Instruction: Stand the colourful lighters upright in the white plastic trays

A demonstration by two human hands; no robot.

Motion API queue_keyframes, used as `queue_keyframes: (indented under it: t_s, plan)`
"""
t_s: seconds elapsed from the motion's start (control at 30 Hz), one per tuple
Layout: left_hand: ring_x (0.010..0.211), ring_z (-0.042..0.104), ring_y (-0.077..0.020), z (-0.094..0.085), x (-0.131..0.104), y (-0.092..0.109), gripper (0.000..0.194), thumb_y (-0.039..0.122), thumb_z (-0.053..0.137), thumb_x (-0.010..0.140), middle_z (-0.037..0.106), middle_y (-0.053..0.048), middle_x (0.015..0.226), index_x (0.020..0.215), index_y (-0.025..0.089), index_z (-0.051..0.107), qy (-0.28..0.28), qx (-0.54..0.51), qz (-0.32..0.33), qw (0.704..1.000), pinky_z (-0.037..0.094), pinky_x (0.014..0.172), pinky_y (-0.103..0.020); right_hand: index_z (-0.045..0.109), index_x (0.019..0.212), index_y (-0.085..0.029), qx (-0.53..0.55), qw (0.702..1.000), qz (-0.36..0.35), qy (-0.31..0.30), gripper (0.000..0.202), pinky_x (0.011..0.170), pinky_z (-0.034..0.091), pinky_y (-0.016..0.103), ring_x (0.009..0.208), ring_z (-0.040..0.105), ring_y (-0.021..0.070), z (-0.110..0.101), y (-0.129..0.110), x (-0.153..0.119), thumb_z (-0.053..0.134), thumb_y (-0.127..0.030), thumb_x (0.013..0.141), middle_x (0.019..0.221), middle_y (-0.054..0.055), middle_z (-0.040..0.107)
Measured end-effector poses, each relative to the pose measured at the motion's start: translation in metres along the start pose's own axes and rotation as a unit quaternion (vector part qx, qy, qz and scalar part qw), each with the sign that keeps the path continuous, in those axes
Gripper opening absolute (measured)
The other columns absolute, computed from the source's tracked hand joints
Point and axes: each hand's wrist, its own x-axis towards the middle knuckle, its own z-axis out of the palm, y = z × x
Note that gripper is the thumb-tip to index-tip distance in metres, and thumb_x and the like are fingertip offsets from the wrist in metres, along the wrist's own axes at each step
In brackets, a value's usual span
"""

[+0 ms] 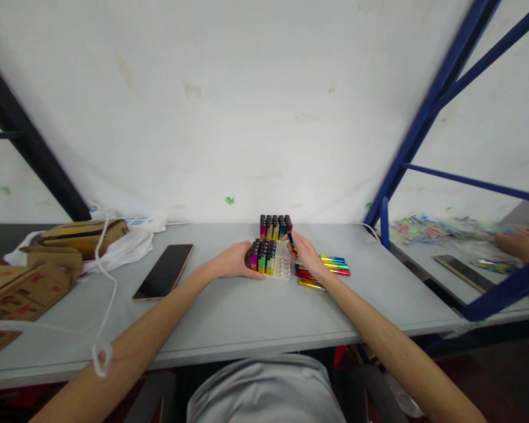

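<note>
My left hand (pixel 237 261) is wrapped round the left side of a white tray (pixel 283 269), with its fingers against the upright lighters (pixel 263 258) standing there. These lighters are pink, green and yellow with black tops. At the tray's right end, several round holes show with nothing in them. Between the fingers of my right hand (pixel 305 251), just above and right of the tray, is a dark lighter (pixel 292 242) held tilted. Shiny metallic lighters (pixel 335 268) in blue, green, red and gold lie under and beside my right wrist.
Behind the tray stands a block of upright lighters (pixel 275 227). On the left lie a phone (pixel 164 272), opened cardboard boxes (pixel 44 273) and a white cable (pixel 100 252). A blue metal frame (pixel 417 129) rises at the right; beyond it, another person's hand (pixel 518 244) works near a second phone (pixel 462 272).
</note>
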Motion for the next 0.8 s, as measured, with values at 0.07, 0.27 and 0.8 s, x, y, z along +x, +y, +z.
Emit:
queue_keyframes:
  t_s: [0.07,0.27,0.8]
  plan:
    - [0.105,0.068,-0.0336,0.0001,0.0000,-0.0003,0.075,0.061,0.090,0.057,0.075,-0.008,0.110,0.118,0.020,0.070,0.001,-0.002,0.006,1.000,0.052,0.091,-0.039,0.064,0.104,-0.023,-0.028,0.999,-0.034,0.001,0.055,0.061,0.046,0.030,0.063,0.054,0.0174,-0.0004,0.0009,0.0004,0.041,-0.073,0.097,0.071,-0.001,0.057]
    - [0.103,0.069,-0.0338,0.0005,-0.0014,0.0003,0.073,0.061,0.090,0.058,0.075,-0.008,0.107,0.115,0.020,0.070,0.012,-0.005,0.005,1.000,0.054,0.089,-0.040,0.054,0.101,-0.025,-0.027,0.997,-0.073,-0.026,0.037,0.092,0.053,0.039,0.094,0.072,0.0231,0.0007,-0.0052,-0.0057,0.057,-0.061,0.095,0.096,0.004,0.077]
    - [0.107,0.067,-0.0349,0.0012,-0.0002,0.0003,0.078,0.061,0.090,0.058,0.074,-0.010,0.115,0.121,0.021,0.069,0.004,0.007,0.006,1.000,0.052,0.096,-0.042,0.048,0.103,-0.024,-0.163,0.979,-0.119,-0.008,0.028,0.084,0.050,0.035,0.088,0.064,0.0211,0.0070,-0.0022,-0.0039,0.052,-0.051,0.099,0.095,0.004,0.067]
